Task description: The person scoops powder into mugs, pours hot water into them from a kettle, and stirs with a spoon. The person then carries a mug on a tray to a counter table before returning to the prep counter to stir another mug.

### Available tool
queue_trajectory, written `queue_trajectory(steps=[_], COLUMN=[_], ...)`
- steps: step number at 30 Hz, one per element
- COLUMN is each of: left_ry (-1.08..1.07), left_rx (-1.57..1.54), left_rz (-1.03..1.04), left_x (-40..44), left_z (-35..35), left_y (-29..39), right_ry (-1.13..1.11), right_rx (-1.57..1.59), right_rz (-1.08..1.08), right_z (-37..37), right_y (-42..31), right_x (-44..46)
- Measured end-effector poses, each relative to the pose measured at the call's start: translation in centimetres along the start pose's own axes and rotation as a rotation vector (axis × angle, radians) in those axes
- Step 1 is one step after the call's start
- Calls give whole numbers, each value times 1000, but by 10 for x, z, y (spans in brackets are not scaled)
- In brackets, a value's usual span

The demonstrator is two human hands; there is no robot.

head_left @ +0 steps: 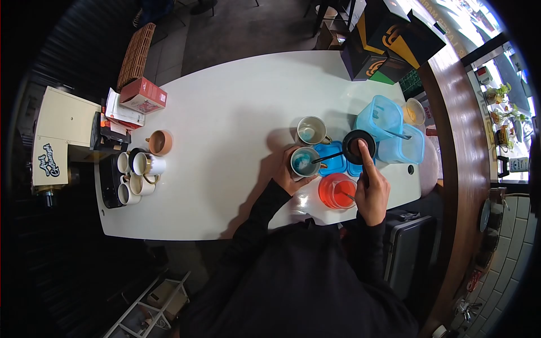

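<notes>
Your left hand (288,177) gripped one mug (305,162), contents blue and white, blending seemingly incomplete. Your right hand (373,195) held a black stirring tool (349,151), tip inside. Second mug (311,130), blue-bottomed: just beside.

We reach both arms forward from our torso (301,276), bent so that the hands work in front of us, a little apart and not touching. Our left forearm (265,207) angles forward and rightward, and our left hand (287,176) is closed in a curved grip, its fingers partly hidden. Our right forearm (369,245) comes up more steeply, the right wrist (373,218) just clear of the cuff. Our right hand (373,197) shows its back, with the index finger (367,162) stretched forward, its tip pressing down, and the other fingers bent, partly out of sight.
</notes>
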State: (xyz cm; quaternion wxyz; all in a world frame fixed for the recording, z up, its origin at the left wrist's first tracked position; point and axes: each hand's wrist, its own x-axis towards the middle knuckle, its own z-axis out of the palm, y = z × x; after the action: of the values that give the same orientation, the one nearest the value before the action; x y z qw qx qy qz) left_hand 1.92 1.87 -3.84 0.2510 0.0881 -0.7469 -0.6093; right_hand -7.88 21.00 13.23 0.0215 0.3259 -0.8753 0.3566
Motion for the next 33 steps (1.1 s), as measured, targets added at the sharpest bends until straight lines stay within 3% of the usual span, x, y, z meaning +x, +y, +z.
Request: queue_trajectory(steps=[33], left_ry=[-6], left_rx=[0], left_rz=[-33], left_x=[-1], left_z=[0], left_y=[-2], right_ry=[-18], right_rx=[-40], right_rz=[-3], right_z=[3], right_y=[1], right_x=[0])
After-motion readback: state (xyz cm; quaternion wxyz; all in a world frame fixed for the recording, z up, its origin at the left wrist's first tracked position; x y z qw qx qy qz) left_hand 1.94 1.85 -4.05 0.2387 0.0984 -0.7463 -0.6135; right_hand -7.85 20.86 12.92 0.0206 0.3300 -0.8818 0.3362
